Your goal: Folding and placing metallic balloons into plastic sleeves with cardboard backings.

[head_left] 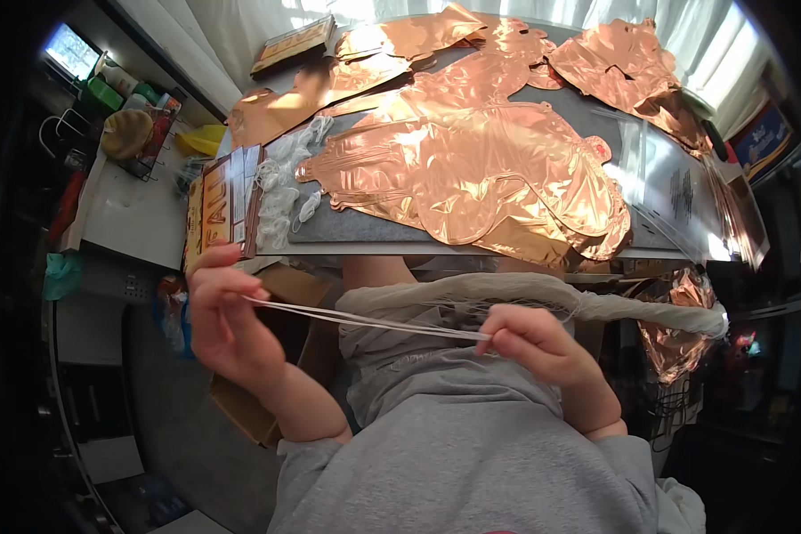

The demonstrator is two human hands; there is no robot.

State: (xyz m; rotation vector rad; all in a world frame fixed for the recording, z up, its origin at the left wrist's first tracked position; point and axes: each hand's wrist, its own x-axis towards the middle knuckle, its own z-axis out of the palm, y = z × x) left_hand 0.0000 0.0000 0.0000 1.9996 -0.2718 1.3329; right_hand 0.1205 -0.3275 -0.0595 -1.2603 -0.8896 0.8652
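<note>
Thin white string (374, 323) runs taut in several strands between my two hands, above my lap. My left hand (236, 325) pinches one end between thumb and fingertip, its other fingers loosely curled. The other end sits in my right hand (536, 344), whose fingers are closed in a fist. A thick, twisted off-white skein of string (632, 310) lies across my thighs, just beyond my right hand. Small bundles of white string (280, 191) are heaped at the table's left. Flat, crinkled copper-coloured foil balloons (489, 169) cover the middle of the table.
Printed flat packages (215, 200) are stacked at the table's left edge, with another stack (294, 44) at the back. Clear plastic sleeves (676, 187) lie on the right. An open cardboard box (280, 374) stands below left. More copper foil (676, 325) hangs below the table at right.
</note>
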